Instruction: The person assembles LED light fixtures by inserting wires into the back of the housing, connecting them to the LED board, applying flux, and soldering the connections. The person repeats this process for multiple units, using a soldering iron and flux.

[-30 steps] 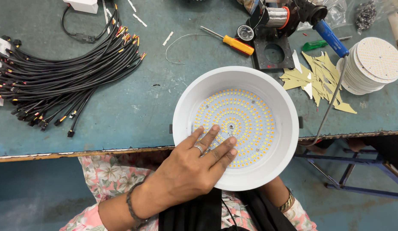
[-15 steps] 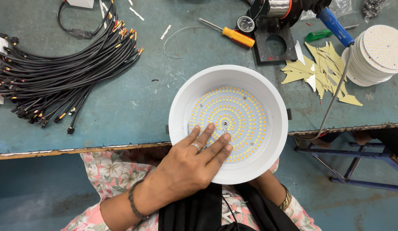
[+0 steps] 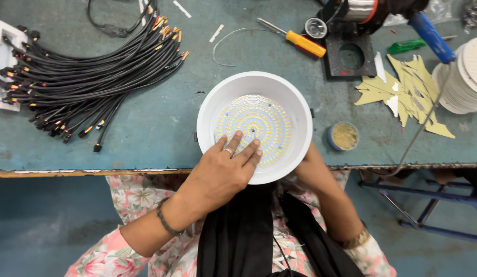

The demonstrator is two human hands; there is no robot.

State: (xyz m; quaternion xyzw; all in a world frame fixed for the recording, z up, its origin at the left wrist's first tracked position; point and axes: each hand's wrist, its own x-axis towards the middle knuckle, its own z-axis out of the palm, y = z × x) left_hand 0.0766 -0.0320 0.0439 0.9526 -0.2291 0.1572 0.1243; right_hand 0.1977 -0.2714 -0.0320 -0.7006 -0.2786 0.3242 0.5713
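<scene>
The round white plastic lamp housing (image 3: 255,84) with its disc of small yellow diodes (image 3: 259,123) sat at the near edge of the worn teal workbench (image 3: 146,128). The left hand (image 3: 220,172) lay flat inside it, fingers spread on the disc. The right hand was hidden behind the housing's right side; its grip could not be judged. A bundle of black cables (image 3: 79,77) lay far left, and a small round tin of yellowish paste (image 3: 343,136) just right.

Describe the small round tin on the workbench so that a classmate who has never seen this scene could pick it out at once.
Start at the big white round lamp housing held at the near edge of the blue-green workbench. Just to its right, close to the bench edge, sits the small round tin. It alone is a little open blue-rimmed pot filled with yellowish-brown paste, unlike the flat yellow cut-outs behind it.
</scene>
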